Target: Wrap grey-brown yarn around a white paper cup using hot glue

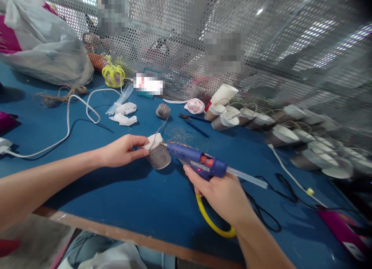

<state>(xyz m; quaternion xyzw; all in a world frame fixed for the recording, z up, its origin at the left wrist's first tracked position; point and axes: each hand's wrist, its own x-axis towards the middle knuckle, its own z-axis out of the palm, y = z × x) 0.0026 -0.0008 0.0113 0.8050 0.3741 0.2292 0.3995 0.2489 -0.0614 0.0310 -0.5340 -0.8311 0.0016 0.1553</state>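
My left hand (pixel 126 149) pinches the white rim of a small paper cup (pixel 159 156), tilted over the table. Grey yarn wraps the cup's lower part, and a loose strand runs from it to a grey yarn ball (pixel 163 111) behind. In my right hand (pixel 222 193) is a blue hot glue gun (pixel 197 156), its red light lit and a clear glue stick (pixel 247 177) jutting from its back. The nozzle tip meets the cup near the edge between yarn and white paper. A yellow loop (pixel 215 224) curves out beneath my right hand; what it belongs to is hidden.
Blue-handled pliers (pixel 195 124) and a pink rolled ribbon (pixel 194 106) lie behind. Several wrapped cups (pixel 225 120) with twine handles stand at right. Black cable (pixel 261 213) lies by my right wrist; white cable (pixel 69 122) crosses the left. A plastic bag (pixel 55 48) leans against perforated mesh.
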